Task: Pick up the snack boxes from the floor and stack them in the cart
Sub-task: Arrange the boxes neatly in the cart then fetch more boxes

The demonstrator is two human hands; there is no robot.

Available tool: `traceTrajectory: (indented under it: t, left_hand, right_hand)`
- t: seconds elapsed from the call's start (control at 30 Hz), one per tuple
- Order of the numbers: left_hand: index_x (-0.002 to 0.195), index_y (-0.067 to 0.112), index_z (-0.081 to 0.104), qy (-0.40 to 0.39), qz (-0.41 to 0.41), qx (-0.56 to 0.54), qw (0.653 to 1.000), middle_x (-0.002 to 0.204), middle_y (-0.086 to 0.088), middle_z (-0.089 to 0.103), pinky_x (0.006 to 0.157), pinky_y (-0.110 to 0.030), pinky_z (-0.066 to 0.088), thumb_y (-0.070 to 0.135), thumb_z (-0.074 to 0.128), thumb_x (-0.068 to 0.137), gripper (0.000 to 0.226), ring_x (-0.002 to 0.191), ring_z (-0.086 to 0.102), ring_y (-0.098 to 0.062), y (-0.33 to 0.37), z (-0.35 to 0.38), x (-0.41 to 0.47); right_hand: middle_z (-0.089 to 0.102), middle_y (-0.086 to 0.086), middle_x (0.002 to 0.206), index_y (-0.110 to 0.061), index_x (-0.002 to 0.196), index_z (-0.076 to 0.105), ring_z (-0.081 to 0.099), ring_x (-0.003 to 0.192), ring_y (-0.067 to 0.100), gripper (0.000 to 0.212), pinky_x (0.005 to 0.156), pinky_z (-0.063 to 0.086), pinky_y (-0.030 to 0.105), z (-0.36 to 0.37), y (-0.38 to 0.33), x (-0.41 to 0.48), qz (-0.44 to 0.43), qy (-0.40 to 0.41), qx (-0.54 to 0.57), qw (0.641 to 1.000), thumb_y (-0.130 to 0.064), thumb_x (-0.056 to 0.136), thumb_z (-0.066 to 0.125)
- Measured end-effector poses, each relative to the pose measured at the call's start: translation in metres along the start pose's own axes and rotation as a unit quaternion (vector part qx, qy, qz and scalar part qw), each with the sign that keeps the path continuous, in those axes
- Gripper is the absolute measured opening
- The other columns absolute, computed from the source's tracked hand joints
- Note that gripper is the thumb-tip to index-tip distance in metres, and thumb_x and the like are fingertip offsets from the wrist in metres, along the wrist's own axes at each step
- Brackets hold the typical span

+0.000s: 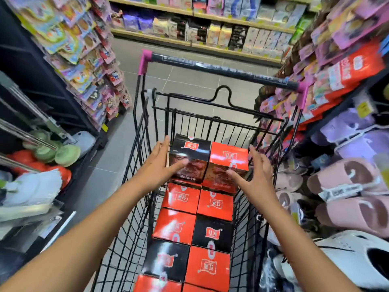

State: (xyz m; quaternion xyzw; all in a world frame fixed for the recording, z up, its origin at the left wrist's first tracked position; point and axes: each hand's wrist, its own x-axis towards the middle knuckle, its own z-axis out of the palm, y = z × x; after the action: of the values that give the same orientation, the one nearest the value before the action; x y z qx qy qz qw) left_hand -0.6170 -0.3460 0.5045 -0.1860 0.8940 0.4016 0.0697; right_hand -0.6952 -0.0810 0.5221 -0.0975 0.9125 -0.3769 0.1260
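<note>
A black wire cart (pixel 145 131) stands in the aisle, filled with red and black snack boxes in two rows. On top at the far end sit a black box (pixel 190 150) and a red box (pixel 228 160) side by side. My left hand (pixel 162 163) lies against the black box's left side, thumb across its near face. My right hand (pixel 255 175) is beside the red box, fingers spread, thumb touching its near face. Lower down lie more boxes, such as a red one (pixel 207 265) and a black one (pixel 212 233).
Shelves of hanging snack packets (pixel 84 49) line the left. Slippers (pixel 353 178) and packets fill the right-hand rack, close to the cart. The cart's handle bar (pixel 221 69) with pink ends spans the far side. Grey tiled floor (pixel 185 76) lies beyond, with another shelf behind.
</note>
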Motion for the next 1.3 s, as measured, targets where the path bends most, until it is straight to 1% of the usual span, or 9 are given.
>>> traceTrajectory:
  t: [0.17,0.33,0.47,0.57,0.7,0.77,0.83,1.0,1.3]
  left_hand:
    - [0.149,0.040,-0.006,0.026,-0.003,0.022,0.999,0.160,-0.002,-0.008,0.117,-0.039,0.006,0.085,0.040,0.071,0.102,0.147,-0.001,-0.019,-0.006,-0.037,-0.078]
    - [0.151,0.035,-0.004,0.077,-0.033,0.078,0.993,0.159,-0.006,-0.014,0.118,-0.046,0.009,0.074,0.044,0.077,0.096,0.147,-0.002,-0.029,-0.040,-0.085,-0.194]
    - [0.152,0.026,-0.003,0.166,-0.104,0.174,0.965,0.159,-0.013,-0.008,0.118,-0.043,0.010,0.067,0.042,0.086,0.090,0.147,0.000,-0.031,-0.094,-0.124,-0.331]
    - [0.152,0.023,0.003,0.229,-0.171,0.192,0.939,0.159,-0.015,0.007,0.115,-0.037,0.013,0.081,0.028,0.076,0.099,0.145,0.011,-0.029,-0.140,-0.143,-0.454]
    - [0.152,0.022,0.011,0.298,-0.273,0.132,0.905,0.159,-0.014,0.011,0.118,-0.038,0.012,0.071,0.043,0.083,0.091,0.146,0.012,-0.030,-0.196,-0.145,-0.626]
    - [0.151,0.017,0.020,0.332,-0.312,0.119,0.882,0.156,-0.014,0.022,0.118,-0.041,0.018,0.079,0.032,0.074,0.099,0.144,0.020,-0.030,-0.217,-0.136,-0.711]
    - [0.149,0.016,0.026,0.362,-0.354,0.116,0.855,0.152,-0.013,0.031,0.115,-0.037,0.021,0.077,0.023,0.069,0.101,0.141,0.027,-0.029,-0.228,-0.118,-0.795]
    - [0.150,0.024,0.022,0.433,-0.505,0.048,0.746,0.153,-0.006,0.031,0.111,-0.032,0.022,0.078,0.032,0.075,0.092,0.139,0.028,-0.024,-0.234,-0.043,-0.963]
    - [0.148,0.022,0.025,0.478,-0.691,-0.081,0.536,0.146,-0.003,0.040,0.108,-0.033,0.029,0.081,0.011,0.061,0.106,0.134,0.036,-0.024,-0.203,0.108,-1.122]
  right_hand:
    - [0.020,0.014,0.155,-0.022,0.146,0.033,0.010,0.145,0.026,0.079,0.118,0.011,0.041,0.023,-0.061,-0.057,-0.111,0.022,-0.081,0.990,-0.051,0.081,0.067]
    - [0.030,0.017,0.149,-0.018,0.148,0.033,0.024,0.140,0.031,0.088,0.116,0.019,0.041,0.086,-0.136,-0.140,-0.202,-0.097,-0.150,0.963,-0.068,0.079,0.055]
    - [0.035,0.016,0.145,-0.022,0.150,0.027,0.032,0.135,0.033,0.097,0.110,0.029,0.041,0.153,-0.200,-0.236,-0.295,-0.182,-0.208,0.915,-0.080,0.073,0.035]
    - [0.034,0.012,0.145,-0.023,0.150,0.023,0.033,0.133,0.032,0.085,0.108,0.029,0.039,0.202,-0.241,-0.322,-0.355,-0.228,-0.227,0.878,-0.068,0.084,0.051]
    - [0.040,0.016,0.142,-0.020,0.152,0.021,0.035,0.132,0.034,0.089,0.107,0.031,0.040,0.268,-0.285,-0.446,-0.405,-0.297,-0.230,0.834,-0.064,0.083,0.056]
    - [0.041,0.019,0.140,-0.020,0.151,0.023,0.037,0.131,0.036,0.090,0.108,0.030,0.038,0.301,-0.300,-0.509,-0.431,-0.341,-0.211,0.808,-0.062,0.081,0.061]
    - [0.043,0.020,0.139,-0.021,0.150,0.025,0.039,0.130,0.037,0.089,0.107,0.031,0.039,0.329,-0.311,-0.574,-0.470,-0.379,-0.212,0.768,-0.064,0.080,0.059]
    - [0.039,0.023,0.143,-0.016,0.144,0.032,0.034,0.133,0.038,0.078,0.108,0.032,0.041,0.381,-0.318,-0.731,-0.546,-0.480,-0.229,0.647,-0.054,0.084,0.063]
    - [0.041,0.017,0.146,-0.020,0.147,0.028,0.041,0.134,0.031,0.081,0.108,0.036,0.038,0.433,-0.278,-0.968,-0.644,-0.595,-0.301,0.375,-0.057,0.083,0.062]
